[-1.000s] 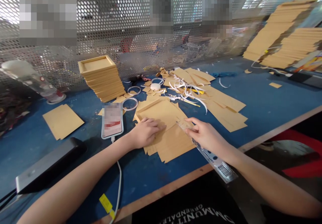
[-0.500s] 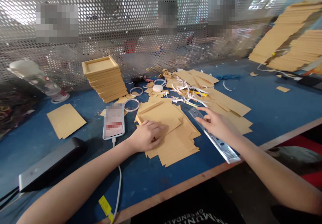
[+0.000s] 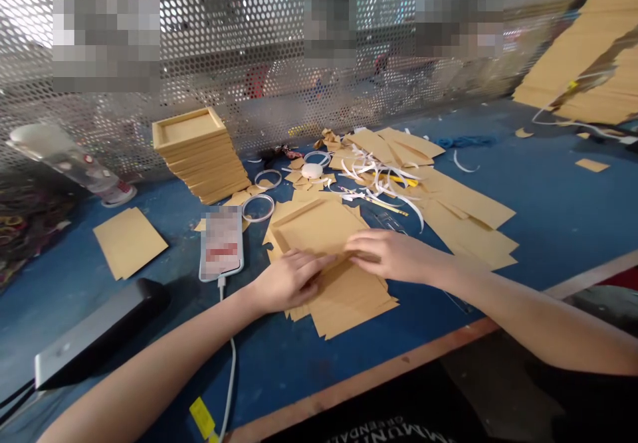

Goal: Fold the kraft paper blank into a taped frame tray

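At the sheet's (image 3: 319,220) seven o'clock, left hand (image 3: 286,282): was pressed; grip couldn't be told.
Right hand (image 3: 391,256): sheet edge was pinched.
Sheet: could be misfolded by slippage.

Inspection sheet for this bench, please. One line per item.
Surface: blue table, small marks visible.
Job's things: brown paper sheet with upturned edges, lying on other sheets; clear ruler, partly hidden by right hand.
Clutter: white strips and rings beyond; paper scraps scattered.
Hands: left hand rests on sheet; right fingertips at its near edge, grip unclear.
Cables: white cable at phone; black cables far left.
Surroundings: perforated metal screen behind; tray stack before it.
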A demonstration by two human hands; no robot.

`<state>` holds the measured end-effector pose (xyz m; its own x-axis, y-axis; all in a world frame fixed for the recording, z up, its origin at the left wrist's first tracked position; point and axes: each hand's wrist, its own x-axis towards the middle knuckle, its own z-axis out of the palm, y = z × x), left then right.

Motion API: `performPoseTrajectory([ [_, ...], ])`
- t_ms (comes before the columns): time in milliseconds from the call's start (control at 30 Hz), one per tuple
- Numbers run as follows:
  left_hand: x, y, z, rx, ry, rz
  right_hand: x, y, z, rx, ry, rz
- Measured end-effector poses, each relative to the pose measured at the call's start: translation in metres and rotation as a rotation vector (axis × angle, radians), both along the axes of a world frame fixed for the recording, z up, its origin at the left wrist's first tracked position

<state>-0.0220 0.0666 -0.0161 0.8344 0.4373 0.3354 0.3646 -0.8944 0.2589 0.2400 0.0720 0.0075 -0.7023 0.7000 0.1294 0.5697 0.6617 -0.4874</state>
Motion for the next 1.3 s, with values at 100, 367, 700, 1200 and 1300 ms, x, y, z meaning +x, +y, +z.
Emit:
performPoseTrajectory([
  [100,0.000,-0.001,0.003,0.023,0.028,-0.025,0.001,0.000,-0.004,-0.038,0.008,0.060],
  [367,0.006,-0.013,0.011,0.223,0.115,-0.016,0.007,0.007,-0.010,-0.014,0.043,0.199],
  [700,0.005,-0.005,0.013,-0.033,0.079,0.190,-0.001,0.020,-0.009,-0.325,0.122,-0.056],
  [1200,0.006,-0.001,0.016,-0.016,0.218,0.156,-0.008,0.022,-0.015,-0.401,0.143,-0.304],
  [1300,0.006,-0.001,0.015,0.003,0.246,0.157,-0.008,0.022,-0.014,-0.397,0.136,-0.291],
])
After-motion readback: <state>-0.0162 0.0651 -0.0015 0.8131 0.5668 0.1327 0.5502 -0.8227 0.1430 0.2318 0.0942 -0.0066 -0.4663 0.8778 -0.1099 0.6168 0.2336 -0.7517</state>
